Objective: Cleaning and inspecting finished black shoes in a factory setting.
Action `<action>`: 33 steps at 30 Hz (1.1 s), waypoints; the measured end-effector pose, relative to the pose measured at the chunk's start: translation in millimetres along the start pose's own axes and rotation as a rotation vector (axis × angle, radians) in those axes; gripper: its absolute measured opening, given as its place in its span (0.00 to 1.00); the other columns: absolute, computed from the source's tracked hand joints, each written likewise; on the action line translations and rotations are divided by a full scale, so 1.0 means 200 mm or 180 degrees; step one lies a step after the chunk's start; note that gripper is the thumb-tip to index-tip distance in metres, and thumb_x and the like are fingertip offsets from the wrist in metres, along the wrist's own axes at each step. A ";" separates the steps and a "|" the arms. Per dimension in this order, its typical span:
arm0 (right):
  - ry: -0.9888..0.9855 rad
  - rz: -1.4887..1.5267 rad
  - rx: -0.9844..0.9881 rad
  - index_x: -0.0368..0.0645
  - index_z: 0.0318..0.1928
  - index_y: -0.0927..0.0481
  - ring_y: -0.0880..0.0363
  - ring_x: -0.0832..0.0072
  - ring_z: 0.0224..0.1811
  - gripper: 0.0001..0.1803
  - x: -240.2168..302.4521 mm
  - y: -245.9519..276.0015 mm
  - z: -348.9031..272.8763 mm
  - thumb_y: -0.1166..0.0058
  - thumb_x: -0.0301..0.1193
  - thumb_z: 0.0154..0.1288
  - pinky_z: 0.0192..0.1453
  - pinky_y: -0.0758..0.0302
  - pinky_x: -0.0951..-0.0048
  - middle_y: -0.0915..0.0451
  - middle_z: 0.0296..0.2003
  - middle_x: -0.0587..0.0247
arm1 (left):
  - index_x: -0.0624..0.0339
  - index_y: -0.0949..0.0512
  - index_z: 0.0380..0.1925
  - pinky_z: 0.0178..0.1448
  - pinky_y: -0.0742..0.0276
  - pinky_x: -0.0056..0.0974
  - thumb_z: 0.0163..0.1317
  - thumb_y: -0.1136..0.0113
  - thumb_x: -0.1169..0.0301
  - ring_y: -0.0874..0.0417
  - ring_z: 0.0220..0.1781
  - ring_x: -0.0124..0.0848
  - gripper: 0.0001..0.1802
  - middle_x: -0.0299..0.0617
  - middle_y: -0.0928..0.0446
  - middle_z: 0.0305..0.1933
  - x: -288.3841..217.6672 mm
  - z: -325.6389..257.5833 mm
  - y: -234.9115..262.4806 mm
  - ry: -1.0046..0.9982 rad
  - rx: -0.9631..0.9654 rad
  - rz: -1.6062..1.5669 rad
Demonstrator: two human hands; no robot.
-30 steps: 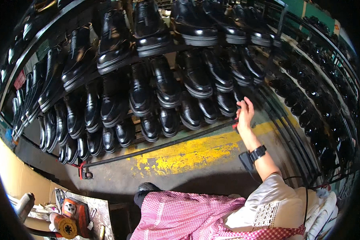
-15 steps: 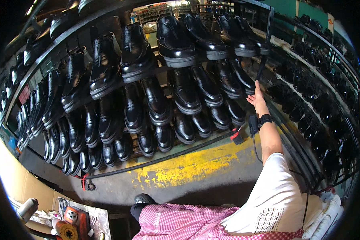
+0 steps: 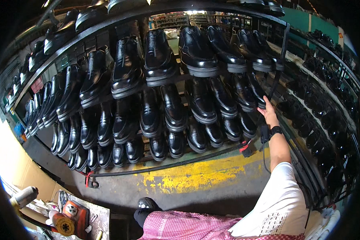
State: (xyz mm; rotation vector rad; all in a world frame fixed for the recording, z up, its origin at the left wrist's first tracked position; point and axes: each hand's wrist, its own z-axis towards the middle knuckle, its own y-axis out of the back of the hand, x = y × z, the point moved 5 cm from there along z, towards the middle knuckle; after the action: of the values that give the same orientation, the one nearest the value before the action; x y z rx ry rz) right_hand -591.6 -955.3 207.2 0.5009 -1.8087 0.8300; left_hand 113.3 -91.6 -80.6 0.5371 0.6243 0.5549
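Observation:
My right hand (image 3: 269, 112) reaches out to the right end of a black metal shoe rack (image 3: 170, 165), fingers closed around its upright end bar (image 3: 277, 70) beside the middle tier. A black watch (image 3: 275, 130) is on that wrist, above a white sleeve. Rows of shiny black leather shoes (image 3: 196, 98) fill three tiers of the rack, soles tilted toward me. My left hand is out of view.
A second rack of black shoes (image 3: 324, 108) curves along the right side. The concrete floor has a worn yellow painted patch (image 3: 196, 176). An orange power tool (image 3: 70, 218) lies on a bench at lower left. My black shoe (image 3: 148, 205) and checked cloth show at the bottom.
The rack has swung left and closer in the picture. My right hand has stayed on the rack's right end bar and sits higher against the middle tier.

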 end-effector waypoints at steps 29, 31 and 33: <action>-0.2179 0.0502 0.2617 0.38 0.48 0.29 0.19 0.59 0.24 0.24 -0.78 0.07 -1.79 0.60 0.46 0.62 0.20 0.22 0.71 0.20 0.34 0.52 | 0.70 0.29 0.47 0.44 0.23 0.36 0.53 0.59 0.83 0.20 0.37 0.35 0.19 0.50 0.25 0.46 -1.36 1.22 -0.37 0.1226 0.1357 -0.2231; -0.2445 0.0151 0.2877 0.38 0.47 0.29 0.19 0.59 0.24 0.24 -0.90 -0.06 -1.97 0.59 0.45 0.62 0.21 0.22 0.72 0.20 0.34 0.51 | 0.71 0.31 0.49 0.41 0.21 0.35 0.58 0.58 0.80 0.20 0.37 0.34 0.18 0.50 0.27 0.48 -1.66 1.29 -0.43 0.1261 0.2028 -0.3068; -0.2492 -0.0176 0.2968 0.37 0.47 0.29 0.19 0.60 0.26 0.21 -0.95 -0.16 -2.12 0.53 0.41 0.60 0.23 0.21 0.72 0.20 0.34 0.51 | 0.68 0.28 0.46 0.44 0.24 0.31 0.58 0.55 0.82 0.21 0.40 0.31 0.15 0.46 0.24 0.45 -1.91 1.27 -0.52 0.1559 0.2669 -0.3410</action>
State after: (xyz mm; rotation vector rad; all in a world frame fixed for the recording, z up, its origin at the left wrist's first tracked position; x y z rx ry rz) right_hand -228.5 -671.8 135.9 1.6439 -1.9665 1.5798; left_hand 55.0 -479.8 179.7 0.7439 1.4925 -0.6623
